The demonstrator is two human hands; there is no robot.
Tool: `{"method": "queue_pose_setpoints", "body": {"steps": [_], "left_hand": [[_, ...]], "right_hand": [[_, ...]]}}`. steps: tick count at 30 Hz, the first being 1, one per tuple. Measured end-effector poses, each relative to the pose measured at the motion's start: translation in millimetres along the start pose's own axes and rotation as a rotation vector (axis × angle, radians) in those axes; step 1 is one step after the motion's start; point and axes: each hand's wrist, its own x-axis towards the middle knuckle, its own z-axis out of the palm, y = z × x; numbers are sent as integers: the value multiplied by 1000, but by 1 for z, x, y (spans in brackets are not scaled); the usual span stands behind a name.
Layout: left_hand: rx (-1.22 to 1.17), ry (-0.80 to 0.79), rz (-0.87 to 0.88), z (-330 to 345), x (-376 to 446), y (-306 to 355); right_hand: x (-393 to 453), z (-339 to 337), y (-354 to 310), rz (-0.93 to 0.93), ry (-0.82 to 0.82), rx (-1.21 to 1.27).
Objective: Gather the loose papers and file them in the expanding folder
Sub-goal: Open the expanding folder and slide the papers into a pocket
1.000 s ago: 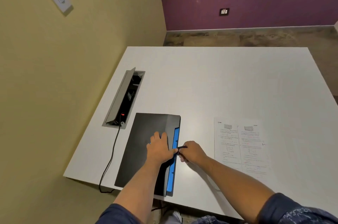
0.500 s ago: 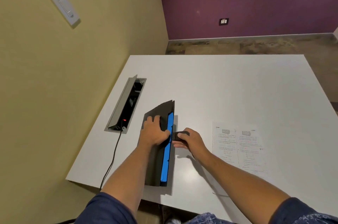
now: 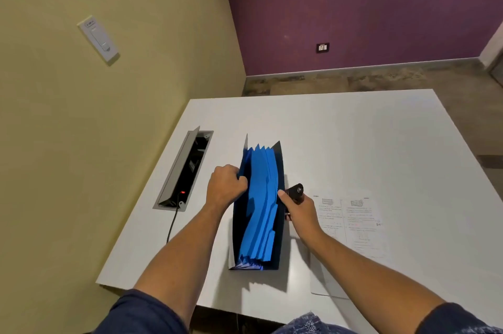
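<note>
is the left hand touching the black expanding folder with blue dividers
Touching. The head view shows the left hand gripping the left wall of the black expanding folder with blue dividers, fingers curled over its top edge.

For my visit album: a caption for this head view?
Both hands pull the expanding folder open, blue dividers fanned, the printed paper lying beside it on the white table.

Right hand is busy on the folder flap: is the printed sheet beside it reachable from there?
Probably yes. The printed sheet lies flat on the table just right of the right hand, nothing between them, but that hand must first release the folder flap it grips.
</note>
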Motion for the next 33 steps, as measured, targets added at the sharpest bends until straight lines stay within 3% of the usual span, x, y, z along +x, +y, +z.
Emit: {"method": "queue_pose_setpoints", "body": {"steps": [8, 13, 21, 28, 30, 31, 33], "left_hand": [[124, -37, 97, 7, -1, 9], [146, -58, 135, 9, -4, 9], [249, -182, 253, 21, -10, 39], [283, -162, 277, 39, -17, 51], [273, -163, 270, 42, -18, 54], [264, -167, 266, 43, -18, 56], [251, -175, 263, 46, -19, 60]], "right_hand": [[8, -50, 15, 146, 185, -76], [15, -81, 33, 308, 199, -6], [14, -94, 37, 370, 28, 133], [-4, -109, 23, 208, -182, -237], [-12, -118, 31, 142, -104, -213], [-15, -124, 35, 80, 27, -284], [-12, -137, 47, 62, 381, -679]]}}
